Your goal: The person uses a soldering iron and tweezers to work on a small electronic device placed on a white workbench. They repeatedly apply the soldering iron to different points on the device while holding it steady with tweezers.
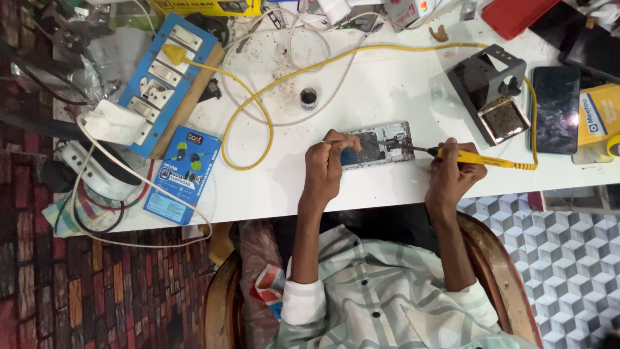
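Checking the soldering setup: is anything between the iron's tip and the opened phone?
Nothing visible. The right hand holds the yellow iron with its tip at the right end of the opened phone. The left hand rests on the phone's left end, away from the tip.

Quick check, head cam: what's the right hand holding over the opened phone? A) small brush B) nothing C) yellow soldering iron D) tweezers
C: the right hand grips a yellow soldering iron with its tip on the opened phone, while the left hand steadies the phone's other end.
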